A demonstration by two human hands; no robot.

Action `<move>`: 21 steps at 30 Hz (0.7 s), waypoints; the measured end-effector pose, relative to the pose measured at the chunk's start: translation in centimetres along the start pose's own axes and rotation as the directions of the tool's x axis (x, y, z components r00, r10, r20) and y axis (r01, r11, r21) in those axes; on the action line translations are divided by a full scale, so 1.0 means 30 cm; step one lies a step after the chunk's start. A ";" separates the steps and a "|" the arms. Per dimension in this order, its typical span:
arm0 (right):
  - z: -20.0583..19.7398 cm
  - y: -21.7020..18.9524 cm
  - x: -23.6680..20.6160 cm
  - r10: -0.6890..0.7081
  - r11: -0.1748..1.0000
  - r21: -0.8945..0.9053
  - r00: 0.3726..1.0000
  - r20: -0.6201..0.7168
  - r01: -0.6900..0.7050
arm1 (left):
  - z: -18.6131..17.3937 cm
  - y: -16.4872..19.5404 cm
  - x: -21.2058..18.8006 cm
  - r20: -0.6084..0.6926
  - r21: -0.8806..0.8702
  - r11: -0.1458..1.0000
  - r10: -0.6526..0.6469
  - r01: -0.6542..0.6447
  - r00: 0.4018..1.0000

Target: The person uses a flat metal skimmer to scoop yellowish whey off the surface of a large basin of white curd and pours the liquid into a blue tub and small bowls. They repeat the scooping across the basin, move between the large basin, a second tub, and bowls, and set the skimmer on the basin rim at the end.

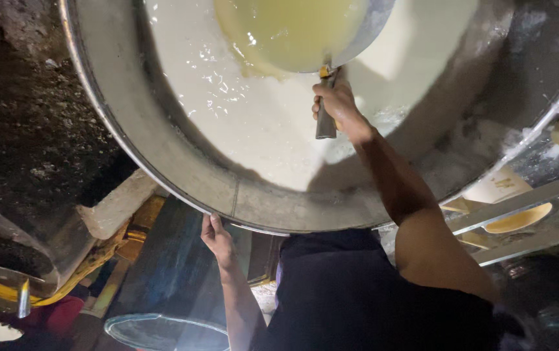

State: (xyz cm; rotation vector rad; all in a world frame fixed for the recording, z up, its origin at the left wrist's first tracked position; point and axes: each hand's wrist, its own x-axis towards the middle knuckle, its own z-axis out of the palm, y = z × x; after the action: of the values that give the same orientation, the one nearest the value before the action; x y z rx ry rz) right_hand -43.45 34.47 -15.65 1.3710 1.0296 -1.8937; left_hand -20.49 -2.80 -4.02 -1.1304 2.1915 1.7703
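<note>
Nearest, the left hand (218, 237) gripped the vat (188, 175) rim; farther out, the right hand (336, 107) clenched the scoop (292, 32) handle, bowl pointing away over the milk (260, 123).

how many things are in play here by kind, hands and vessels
hands: 2, right hand on the scoop handle, left hand on the vat rim
large metal vat of white liquid: 1
metal scoop of yellowish liquid: 1
total: 4

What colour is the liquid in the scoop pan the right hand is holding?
Pale yellow in the scoop pan, against creamy white liquid in the big vat; head view.
</note>
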 end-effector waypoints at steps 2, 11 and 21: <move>-0.032 -0.006 -0.018 -0.001 1.000 0.006 1.000 -0.019 0.001 | 0.009 0.016 -0.014 0.049 -0.003 1.000 0.007 -0.007 0.999; -0.265 0.029 -0.062 -0.132 0.991 0.012 0.985 -0.113 0.134 | 0.005 -0.038 0.015 0.031 -0.136 0.990 0.045 -0.041 0.998; -0.616 0.096 -0.196 -0.404 0.903 -0.029 0.822 -0.401 0.430 | -0.024 -0.122 0.110 0.110 -0.065 0.996 0.067 -0.061 0.992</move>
State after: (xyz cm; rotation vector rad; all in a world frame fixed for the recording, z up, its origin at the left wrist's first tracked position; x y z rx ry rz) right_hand -30.00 48.64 -14.01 1.7271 1.5967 -2.0019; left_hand -20.41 -5.17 -8.41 -0.9571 2.1454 1.8901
